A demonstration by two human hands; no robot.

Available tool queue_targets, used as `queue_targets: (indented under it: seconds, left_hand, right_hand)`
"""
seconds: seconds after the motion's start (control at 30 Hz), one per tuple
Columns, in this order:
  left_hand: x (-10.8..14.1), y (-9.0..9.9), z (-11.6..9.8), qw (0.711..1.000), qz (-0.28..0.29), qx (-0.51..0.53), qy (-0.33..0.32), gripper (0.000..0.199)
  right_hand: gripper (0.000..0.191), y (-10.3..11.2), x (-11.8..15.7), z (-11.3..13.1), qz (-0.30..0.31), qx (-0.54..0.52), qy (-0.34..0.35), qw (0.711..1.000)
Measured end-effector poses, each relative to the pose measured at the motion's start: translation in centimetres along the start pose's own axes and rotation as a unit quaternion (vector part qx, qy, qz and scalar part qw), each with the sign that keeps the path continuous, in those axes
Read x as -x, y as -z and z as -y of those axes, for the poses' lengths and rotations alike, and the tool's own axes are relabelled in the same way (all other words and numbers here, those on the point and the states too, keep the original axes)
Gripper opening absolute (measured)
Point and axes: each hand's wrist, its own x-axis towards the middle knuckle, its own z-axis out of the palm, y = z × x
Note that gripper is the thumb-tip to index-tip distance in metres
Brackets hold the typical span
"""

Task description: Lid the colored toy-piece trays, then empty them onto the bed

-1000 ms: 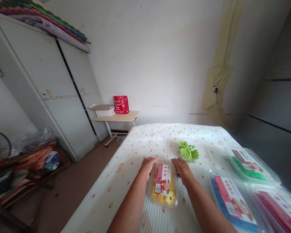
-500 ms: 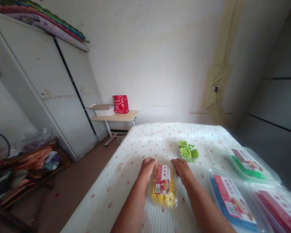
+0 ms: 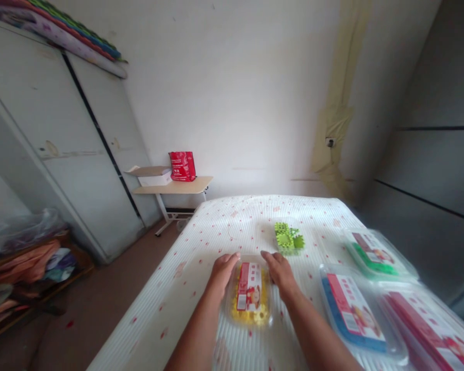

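Note:
A clear plastic box [image 3: 249, 293] with yellow pieces inside and a red-and-white label on its lid lies on the patterned cover. My left hand [image 3: 221, 271] holds its left side near the far corner, thumb along the rim. Opposite it, my right hand [image 3: 278, 270] grips the right side near the other far corner. The fingertips are partly hidden against the box. Just beyond my right hand is a small clear tray with green gear-shaped toy pieces [image 3: 286, 237].
To the right lie labelled clear boxes: one with blue contents [image 3: 351, 312], one with green [image 3: 377, 255] and one with dark red [image 3: 429, 330]. A small table [image 3: 185, 186] with a red bag [image 3: 183, 166] stands beyond the bed's [image 3: 251, 208] far left corner.
The view has swung slightly to the right, so everything appears shifted left. Both hands stay at the sides of the yellow-filled box, which has not visibly moved on the cover.

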Motion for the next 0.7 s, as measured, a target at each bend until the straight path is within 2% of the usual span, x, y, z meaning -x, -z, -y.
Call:
queue_targets:
  seconds: [0.1, 0.2, 0.3, 0.4, 0.53, 0.7]
  left_hand:
    - [2.1, 0.6, -0.3, 0.999, 0.018, -0.026, -0.002, 0.031]
    - [4.8, 0.7, -0.2, 0.999, 0.023, -0.023, 0.0, 0.027]
    - [7.1, 0.1, 0.1, 0.996, 0.038, 0.073, 0.025, 0.034]
    - [8.5, -0.5, -0.3, 0.984, 0.029, 0.168, 0.047, 0.046]
    - [9.5, -0.9, -2.6, 0.97, 0.027, 0.233, 0.066, 0.05]
    - [9.8, -2.5, -6.4, 0.955, 0.04, 0.291, 0.049, 0.043]
  right_hand:
    - [0.025, 0.2, 1.7, -0.9, -0.032, 0.092, 0.028, 0.995]
    - [0.02, 0.3, 3.6, -1.6, -0.023, 0.163, 0.07, 0.984]
    - [0.016, 0.2, 5.3, -1.6, -0.011, 0.173, 0.101, 0.98]
    - [0.01, 0.2, 6.6, -0.7, 0.004, 0.162, 0.109, 0.981]
    - [0.011, 1.2, 7.7, 1.3, 0.018, 0.148, 0.147, 0.978]
    - [0.015, 4.6, 7.9, 5.0, 0.033, 0.046, 0.136, 0.989]
